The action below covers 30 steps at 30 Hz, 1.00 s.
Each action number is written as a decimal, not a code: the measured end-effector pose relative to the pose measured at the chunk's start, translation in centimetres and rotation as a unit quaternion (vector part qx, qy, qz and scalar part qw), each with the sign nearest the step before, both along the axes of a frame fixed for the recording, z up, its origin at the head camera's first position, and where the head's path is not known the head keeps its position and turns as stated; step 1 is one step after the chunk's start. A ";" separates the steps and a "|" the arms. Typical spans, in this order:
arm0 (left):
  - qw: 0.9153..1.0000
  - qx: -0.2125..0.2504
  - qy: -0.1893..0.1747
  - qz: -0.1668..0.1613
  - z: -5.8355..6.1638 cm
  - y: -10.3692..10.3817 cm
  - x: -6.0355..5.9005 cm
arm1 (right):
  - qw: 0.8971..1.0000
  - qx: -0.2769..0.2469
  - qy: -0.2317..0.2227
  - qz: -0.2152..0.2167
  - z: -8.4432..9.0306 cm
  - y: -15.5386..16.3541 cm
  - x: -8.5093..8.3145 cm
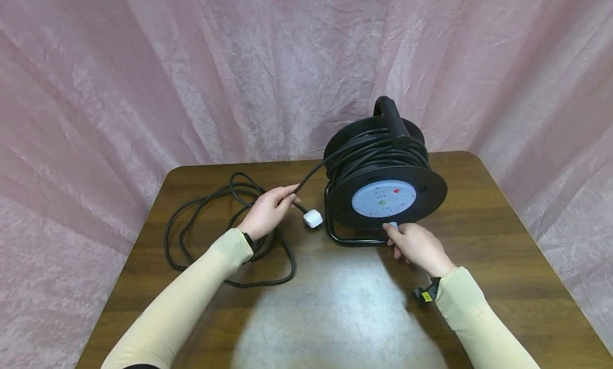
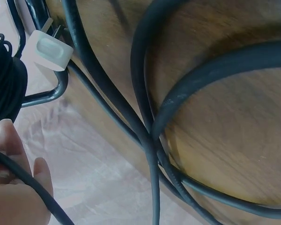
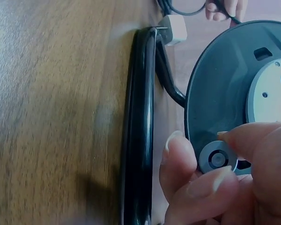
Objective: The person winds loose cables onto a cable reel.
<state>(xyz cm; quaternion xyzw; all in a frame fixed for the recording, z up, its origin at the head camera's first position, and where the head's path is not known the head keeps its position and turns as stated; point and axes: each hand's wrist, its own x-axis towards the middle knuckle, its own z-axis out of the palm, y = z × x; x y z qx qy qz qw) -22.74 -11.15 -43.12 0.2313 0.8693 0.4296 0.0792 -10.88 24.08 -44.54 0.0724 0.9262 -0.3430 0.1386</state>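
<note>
A black cable reel [image 1: 388, 167] stands on its tubular frame, with a pale socket panel [image 1: 384, 198] on its front disc. My right hand [image 1: 419, 246] pinches the small grey crank knob [image 3: 217, 158] low on that disc between thumb and fingers. To the reel's left, my left hand [image 1: 269, 210] holds the black cable [image 1: 311, 176], which runs from there up to the drum. In the left wrist view this cable crosses the fingers [image 2: 9, 138]. A white plug [image 1: 313, 218] lies on the table between my left hand and the frame.
Loose loops of cable [image 1: 191, 201] spread over the left of the wooden table [image 1: 479, 220], partly under my left wrist. The reel's carrying handle [image 1: 395, 122] points up. A pink curtain [image 1: 297, 71] hangs behind the table.
</note>
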 end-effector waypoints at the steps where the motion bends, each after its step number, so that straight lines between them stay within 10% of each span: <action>1: 1.000 0.003 0.002 0.003 0.0 -0.1 0.0 | 1.000 0.001 0.000 0.000 -0.1 -0.1 0.0; 22: 0.984 -0.083 0.155 -0.023 -1.1 -2.6 0.4 | 1.000 -0.023 0.001 -0.005 -0.8 -1.8 -0.1; 30: 0.973 -0.103 0.206 0.021 -1.6 -2.8 0.3 | 0.999 -0.037 0.011 -0.002 -1.1 -2.1 -0.3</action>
